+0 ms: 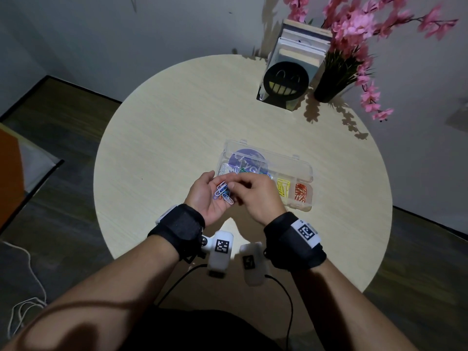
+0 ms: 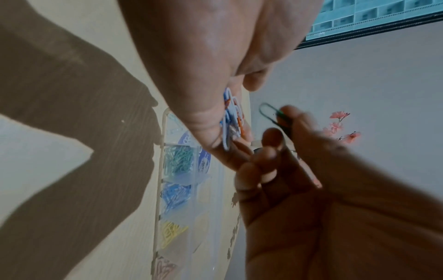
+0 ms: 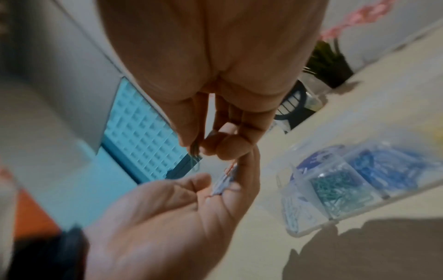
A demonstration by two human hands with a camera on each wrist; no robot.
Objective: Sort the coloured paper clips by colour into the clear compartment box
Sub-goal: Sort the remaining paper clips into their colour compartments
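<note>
The right hand [image 1: 255,196] pinches one dark green paper clip [image 2: 273,115] between thumb and forefinger, its rounded wire loop sticking out past the fingertips (the other fingers are curled underneath). Just beside it, the left hand [image 1: 207,196] lies palm up, fingers loosely cupped around a small heap of clips [image 1: 223,192], white, blue and red, thin glossy coated wire. Both hands hover over the near edge of the clear compartment box [image 1: 302,171], a long rectangular plastic case resting on the pale wood-grain round table [image 1: 164,138]. Its compartments hold white, green, blue, yellow and red clips separately.
</note>
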